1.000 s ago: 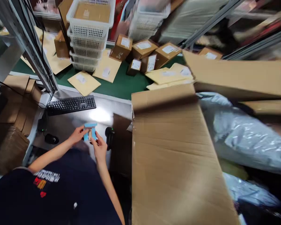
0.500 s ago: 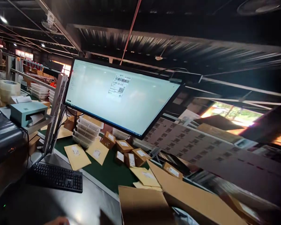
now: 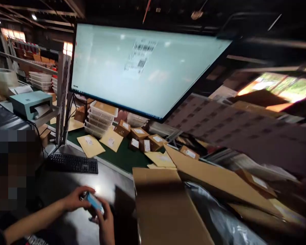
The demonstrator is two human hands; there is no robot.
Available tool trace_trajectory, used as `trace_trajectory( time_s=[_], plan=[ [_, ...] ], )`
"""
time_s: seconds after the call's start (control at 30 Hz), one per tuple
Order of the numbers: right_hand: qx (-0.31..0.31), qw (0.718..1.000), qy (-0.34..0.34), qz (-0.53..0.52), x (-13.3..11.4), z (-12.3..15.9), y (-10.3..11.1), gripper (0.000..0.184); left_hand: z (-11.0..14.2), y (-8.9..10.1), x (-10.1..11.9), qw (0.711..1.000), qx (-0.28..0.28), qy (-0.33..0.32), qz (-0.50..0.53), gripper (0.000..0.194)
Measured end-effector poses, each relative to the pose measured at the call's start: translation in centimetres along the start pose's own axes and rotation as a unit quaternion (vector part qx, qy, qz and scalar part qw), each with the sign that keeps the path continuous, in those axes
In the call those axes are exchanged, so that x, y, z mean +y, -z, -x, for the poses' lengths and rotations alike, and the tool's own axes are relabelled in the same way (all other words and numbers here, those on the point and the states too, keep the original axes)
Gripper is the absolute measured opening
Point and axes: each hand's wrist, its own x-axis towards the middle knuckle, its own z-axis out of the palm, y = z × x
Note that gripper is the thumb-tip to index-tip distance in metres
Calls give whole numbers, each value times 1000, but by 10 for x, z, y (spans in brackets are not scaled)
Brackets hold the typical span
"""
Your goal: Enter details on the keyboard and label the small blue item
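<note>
Both my hands meet above the dark tabletop (image 3: 109,180), at the lower left of the head view. My left hand (image 3: 75,199) reaches in from the left, its fingers closed on one end of a small box with a blue face (image 3: 95,201). From below, my right hand (image 3: 106,216) grips the other end between thumb and fingers. The box is tilted; its sides are partly covered by my fingers, and its print is too blurred to read. Behind my hands lies a black keyboard (image 3: 72,163). Right of them stands an open carton (image 3: 165,207).
A large monitor (image 3: 142,68) showing a barcode label overhangs the bench. Yellow envelopes (image 3: 91,145), white baskets (image 3: 99,119) and small labelled boxes (image 3: 139,132) sit on a green surface. Grey plastic (image 3: 219,211) fills the carton partly. A label printer (image 3: 32,103) stands left.
The view has tipped downward, so the monitor sits higher. One hand showed only at the bottom edge before; now both hands are in view holding the small blue box.
</note>
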Motion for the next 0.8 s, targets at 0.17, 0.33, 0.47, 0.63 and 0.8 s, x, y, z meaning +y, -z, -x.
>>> trace_trajectory(
  time_s=[0.17,0.33,0.47,0.63,0.8],
  plan=[
    [12,1000,11,26,-13,2,-14,48,11,10,31,1000,-2,-4,-10,67],
    [-4,971,151,183,-13,13,-12,45,21,11,25,999,18,9,32,65],
    [-65,959,214,177,-15,23,-14,35,30,6,23,995,18,49,90,75],
    [-91,957,223,164,-22,28,-22,31,44,4,25,988,54,61,130,71],
    [-117,951,217,188,-22,36,-34,39,63,4,23,975,100,82,181,61]
  ],
)
